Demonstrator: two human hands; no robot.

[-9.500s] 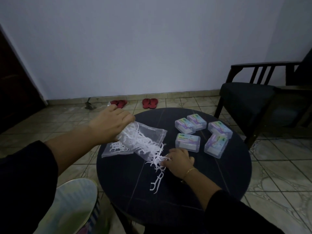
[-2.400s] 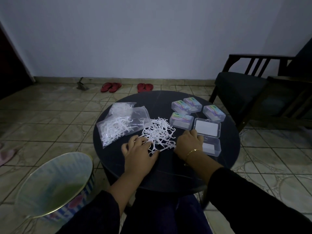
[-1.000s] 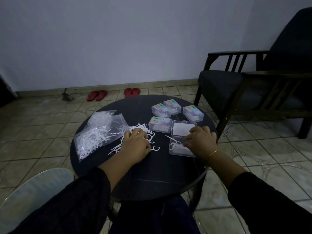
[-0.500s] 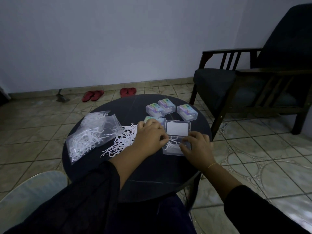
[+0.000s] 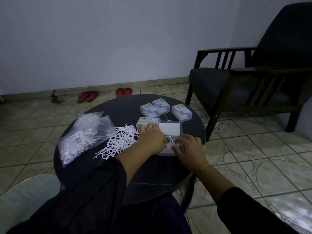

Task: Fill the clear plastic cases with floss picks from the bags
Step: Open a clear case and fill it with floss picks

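On the round dark table (image 5: 87,169), the left hand (image 5: 150,141) pinches white floss picks (image 5: 170,140) into the open clear plastic case (image 5: 168,132); the right hand (image 5: 189,147), fingers curled, steadies it. Four closed cases (image 5: 181,111) lie farther back; a loose pile (image 5: 118,142) and bags (image 5: 84,137) remain to the left.

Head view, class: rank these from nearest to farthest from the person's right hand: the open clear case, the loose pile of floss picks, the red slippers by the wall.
1. Open clear case: under the right hand, touching it.
2. Loose pile of floss picks: on the table, beyond the left hand, to the left.
3. Red slippers: on the floor by the far wall.
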